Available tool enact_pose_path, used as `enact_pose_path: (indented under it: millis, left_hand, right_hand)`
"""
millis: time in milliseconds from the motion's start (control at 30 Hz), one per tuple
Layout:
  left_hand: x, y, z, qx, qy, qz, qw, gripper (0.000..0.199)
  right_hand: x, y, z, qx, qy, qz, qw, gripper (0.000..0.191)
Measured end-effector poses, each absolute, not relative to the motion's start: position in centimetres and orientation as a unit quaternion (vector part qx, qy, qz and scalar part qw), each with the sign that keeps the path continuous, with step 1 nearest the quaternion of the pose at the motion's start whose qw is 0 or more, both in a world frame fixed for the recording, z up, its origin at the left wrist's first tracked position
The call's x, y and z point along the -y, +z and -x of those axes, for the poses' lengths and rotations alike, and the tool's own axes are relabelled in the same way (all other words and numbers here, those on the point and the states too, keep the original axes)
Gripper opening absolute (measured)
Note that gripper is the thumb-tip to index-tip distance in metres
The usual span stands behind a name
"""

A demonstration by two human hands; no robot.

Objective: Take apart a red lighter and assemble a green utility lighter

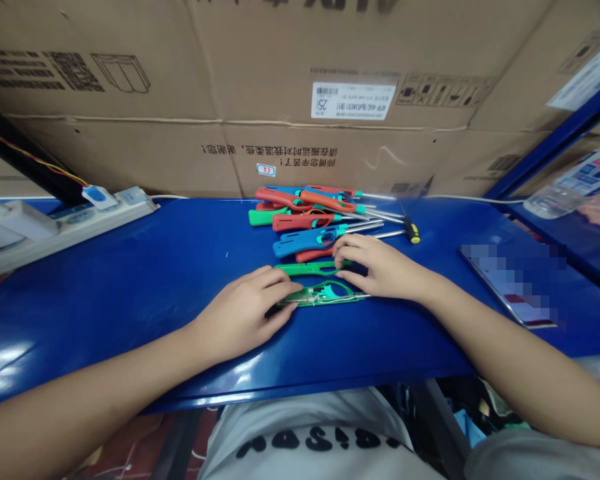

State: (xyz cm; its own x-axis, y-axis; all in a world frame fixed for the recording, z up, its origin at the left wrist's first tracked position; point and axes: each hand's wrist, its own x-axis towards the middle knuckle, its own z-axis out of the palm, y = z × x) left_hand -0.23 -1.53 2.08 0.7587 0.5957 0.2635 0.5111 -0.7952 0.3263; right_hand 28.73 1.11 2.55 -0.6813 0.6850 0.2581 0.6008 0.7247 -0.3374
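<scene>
On the blue tabletop in front of me lies an opened green stick lighter [313, 295], its inner parts and teal trigger exposed and a metal rod toward the right. My left hand [253, 303] holds its handle end between thumb and fingers. Just beyond it is a loose green lighter shell half [305, 269], with its left end close to my left fingers. My right hand [375, 263] has its thumb and fingertips closed around the right end of that shell half. Behind it, a blue stick lighter [300, 243] lies close to my right fingertips.
Several red, orange, blue and green lighters [290, 197] are heaped against the cardboard box [155, 160]. A screwdriver with a yellow-black handle [411, 230] lies by their tips. A phone [510, 287] is at right, a power strip [80, 230] at left, a plastic bottle [570, 183] far right.
</scene>
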Motion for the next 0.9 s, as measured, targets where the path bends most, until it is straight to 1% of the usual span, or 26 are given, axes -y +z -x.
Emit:
enact_pose_path:
  millis: [167,300,433,533,633,700,767,833,900]
  left_hand:
    - [1.3,2.6,0.4,-0.287,0.263,-0.919,0.056,0.029]
    - [1.2,2.7,0.4,-0.293,0.257,-0.921,0.024,0.035]
    - [1.0,2.2,0.4,-0.285,0.255,-0.923,0.043,0.035]
    - [0.9,1.9,0.5,-0.284,0.261,-0.921,0.06,0.033]
    - [0.9,1.7,0.6,-0.282,0.247,-0.926,0.052,0.034]
    - [1.0,1.7,0.6,-0.277,0.244,-0.928,0.043,0.035]
    - [1.0,1.8,0.6,-0.274,0.253,-0.927,0.039,0.034]
    - [1.1,1.9,0.5,-0.273,0.259,-0.926,0.043,0.032]
    - [1.2,2.0,0.4,-0.271,0.252,-0.927,0.057,0.032]
  right_hand:
    - [-0.7,2.8,-28.1,0.865,0.189,0.373,0.276,0.009]
    - [-0.5,2.7,-27.8,0.792,0.319,0.405,0.327,0.016]
    - [-0.6,2.7,-27.7,0.703,0.478,0.413,0.327,0.023]
    - [-0.8,2.6,-27.7,0.672,0.533,0.402,0.321,0.027]
    - [-1.0,2.3,-27.5,0.645,0.572,0.394,0.319,0.03]
    - [-1.1,2.0,-27.4,0.634,0.586,0.396,0.313,0.031]
    - [-1.2,1.8,-27.3,0.653,0.569,0.394,0.308,0.03]
    - [-1.1,1.7,-27.3,0.71,0.506,0.387,0.301,0.029]
    - [-0.9,1.7,-27.4,0.78,0.413,0.373,0.286,0.03]
